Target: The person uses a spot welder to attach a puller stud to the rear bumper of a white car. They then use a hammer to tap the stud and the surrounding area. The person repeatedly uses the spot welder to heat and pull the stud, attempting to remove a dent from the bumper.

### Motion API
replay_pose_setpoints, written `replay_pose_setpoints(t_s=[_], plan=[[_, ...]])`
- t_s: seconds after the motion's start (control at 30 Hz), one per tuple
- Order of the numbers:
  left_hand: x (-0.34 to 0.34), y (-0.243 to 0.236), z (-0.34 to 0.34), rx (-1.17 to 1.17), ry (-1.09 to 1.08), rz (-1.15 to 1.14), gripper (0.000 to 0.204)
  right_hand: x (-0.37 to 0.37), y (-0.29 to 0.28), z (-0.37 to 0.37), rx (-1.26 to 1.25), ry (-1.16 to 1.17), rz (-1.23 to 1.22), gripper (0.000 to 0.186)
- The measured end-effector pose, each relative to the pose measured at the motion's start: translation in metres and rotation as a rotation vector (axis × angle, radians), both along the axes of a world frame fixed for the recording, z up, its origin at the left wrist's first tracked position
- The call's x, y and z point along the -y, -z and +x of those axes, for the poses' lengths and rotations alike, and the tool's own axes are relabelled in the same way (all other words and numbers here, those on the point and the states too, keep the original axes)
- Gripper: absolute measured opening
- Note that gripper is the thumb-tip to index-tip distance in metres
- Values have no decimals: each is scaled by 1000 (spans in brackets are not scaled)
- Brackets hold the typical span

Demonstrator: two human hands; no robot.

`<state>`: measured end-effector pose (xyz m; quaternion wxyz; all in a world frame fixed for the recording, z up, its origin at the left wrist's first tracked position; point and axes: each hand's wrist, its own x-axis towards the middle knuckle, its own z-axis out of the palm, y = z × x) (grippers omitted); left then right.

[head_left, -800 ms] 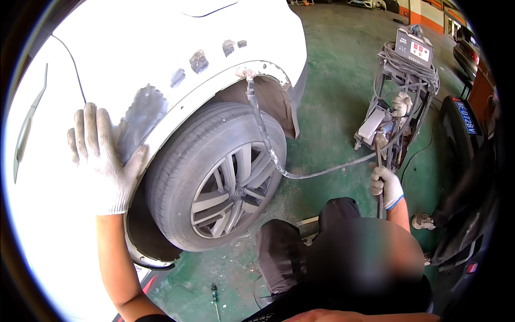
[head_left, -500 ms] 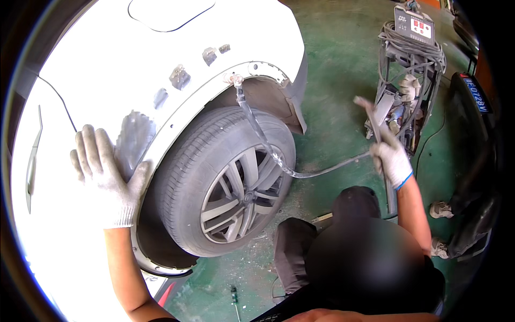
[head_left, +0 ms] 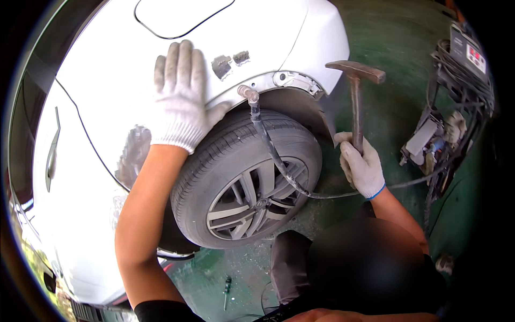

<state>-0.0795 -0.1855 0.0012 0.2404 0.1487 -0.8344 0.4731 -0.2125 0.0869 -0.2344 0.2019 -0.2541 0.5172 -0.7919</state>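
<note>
Gloved in white knit, my left hand (head_left: 181, 99) lies flat with fingers stretched out on the white car's rear side panel (head_left: 300, 27), above the wheel arch. Bare grey patches (head_left: 221, 67) show in the paint to its right. A larger grey patch (head_left: 133, 153) is partly behind my left wrist. Away from the car, my right hand (head_left: 363, 165), also gloved, is closed round the handle of a body hammer (head_left: 357, 102), head up. A dark cable (head_left: 273, 153) ends in a copper-coloured fitting (head_left: 248, 93) at the arch edge. Below the arch is the wheel (head_left: 260, 201).
A cart with a control box (head_left: 468, 51), coiled cables and tools stands on the green floor at the right. The cable passes behind my right wrist. A screwdriver (head_left: 227, 292) lies on the floor near the wheel. A person's shoe (head_left: 444, 263) shows at lower right.
My left hand has moved up and right along the panel, from beside the large grey patch to beyond it. My right hand has shifted slightly left, and the hammer is now upright. The view has turned.
</note>
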Motion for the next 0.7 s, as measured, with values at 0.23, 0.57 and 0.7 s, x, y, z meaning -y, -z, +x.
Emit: replay_pose_setpoints(t_s=[0.23, 0.57, 0.7], plan=[[-7, 2, -29, 19, 169, 23, 107, 43, -48, -47, -214, -175, -3, 32], [28, -11, 59, 54, 198, -81, 96, 106, -77, -82, -669, -127, 8, 41], [30, -7, 87, 4, 110, -108, 94, 113, -78, -90, -794, -23, -39, 42]])
